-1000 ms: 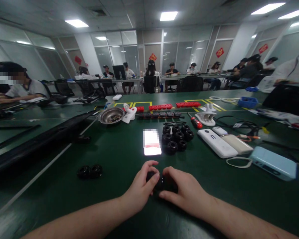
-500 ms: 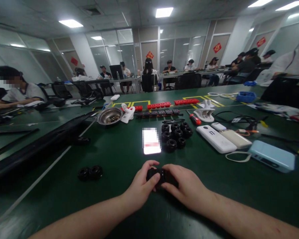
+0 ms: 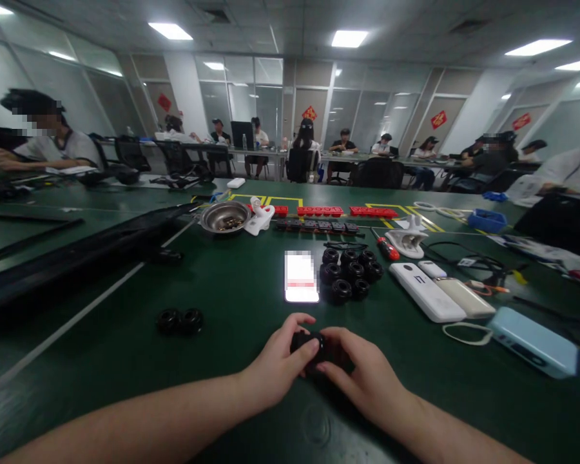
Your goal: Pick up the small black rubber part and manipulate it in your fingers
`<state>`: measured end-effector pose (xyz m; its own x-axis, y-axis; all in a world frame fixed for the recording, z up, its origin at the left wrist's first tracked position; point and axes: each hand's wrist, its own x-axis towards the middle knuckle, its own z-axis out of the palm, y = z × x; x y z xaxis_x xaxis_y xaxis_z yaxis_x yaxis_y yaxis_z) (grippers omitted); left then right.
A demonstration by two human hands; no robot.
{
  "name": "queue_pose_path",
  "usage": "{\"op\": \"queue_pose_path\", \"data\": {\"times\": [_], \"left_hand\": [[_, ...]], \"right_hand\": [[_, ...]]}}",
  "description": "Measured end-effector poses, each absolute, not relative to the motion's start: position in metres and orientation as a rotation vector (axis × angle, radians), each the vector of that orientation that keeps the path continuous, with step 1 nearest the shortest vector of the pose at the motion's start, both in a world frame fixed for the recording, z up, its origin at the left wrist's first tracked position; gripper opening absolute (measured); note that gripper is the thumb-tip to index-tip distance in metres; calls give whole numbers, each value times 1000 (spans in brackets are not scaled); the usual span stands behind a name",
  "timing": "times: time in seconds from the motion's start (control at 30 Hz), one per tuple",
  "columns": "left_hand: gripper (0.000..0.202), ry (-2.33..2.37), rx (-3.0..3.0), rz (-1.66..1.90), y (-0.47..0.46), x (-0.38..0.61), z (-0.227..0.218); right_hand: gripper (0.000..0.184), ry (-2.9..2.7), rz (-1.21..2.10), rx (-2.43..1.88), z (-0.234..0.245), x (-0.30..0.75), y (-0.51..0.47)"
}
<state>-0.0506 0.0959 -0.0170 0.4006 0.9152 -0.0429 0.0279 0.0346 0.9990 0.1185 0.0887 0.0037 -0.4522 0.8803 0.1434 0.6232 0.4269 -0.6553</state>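
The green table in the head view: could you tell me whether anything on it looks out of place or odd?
Nothing stands out. Both hands, left hand and right hand, hold a small black part; a pair of black rings lies apart from the main cluster.

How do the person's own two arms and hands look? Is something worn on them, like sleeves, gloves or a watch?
Both forearms are bare up to the lower edge of the picture, so no sleeves show. The left hand and the right hand wear no gloves. No watch, ring or bracelet is visible on the wrists or fingers, and there are no markings.
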Motion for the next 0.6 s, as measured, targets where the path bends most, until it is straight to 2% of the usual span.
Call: {"op": "queue_pose_path", "data": {"times": [0.07,0.17,0.27,0.33,0.47,0.53,0.6], "left_hand": [[31,928,1327,881,95,-50,-15],[35,952,1258,904,94,-50,-12],[43,925,1275,867,95,-52,-10],[45,875,1323,844,96,-52,-11],[37,931,1330,865,99,-49,-17],[35,1004,1339,853,99,-47,-19],[34,1033,1348,854,98,-46,-20]], "right_hand": [[31,-2201,696,-1301,5,119,88],[18,-2239,710,-1382,5,119,89],[27,-2302,737,-1381,3,119,92],[26,-2319,736,-1362,1,119,92],[12,-2279,697,-1326,2,119,90],[20,-2247,700,-1307,4,119,88],[21,-2225,715,-1338,7,119,87]]}}
